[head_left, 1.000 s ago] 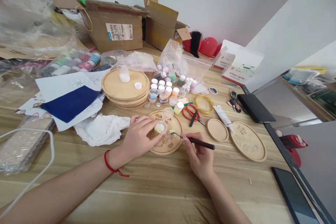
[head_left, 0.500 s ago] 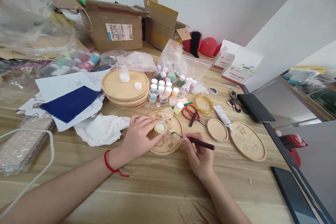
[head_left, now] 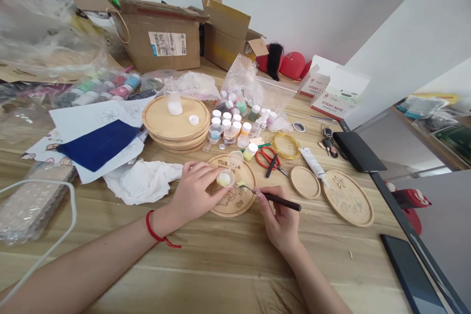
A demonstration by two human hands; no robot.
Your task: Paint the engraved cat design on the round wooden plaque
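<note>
My left hand (head_left: 196, 191), with a red cord on its wrist, grips a small clear plastic cup (head_left: 225, 178) holding something pale yellow. Its hinged round lid (head_left: 235, 158) stands open on the far side. Beneath it lies a round wooden plate (head_left: 231, 211) with a line drawing on it. My right hand (head_left: 280, 218) is closed around the dark handle of a small spatula (head_left: 281, 201). The metal tip is over the plate, at a small pale yellow-green patch (head_left: 241, 184); whether it touches is too fine to tell.
White-capped jars (head_left: 235, 127) cluster behind the plate, near red-handled pliers (head_left: 263, 157) and a gold wire coil (head_left: 285, 146). Stacked wooden plates (head_left: 175, 120) and a white cloth (head_left: 142, 181) lie left. A small wooden dish (head_left: 304, 182), a white tube (head_left: 312, 163) and another drawn plate (head_left: 348, 198) lie right.
</note>
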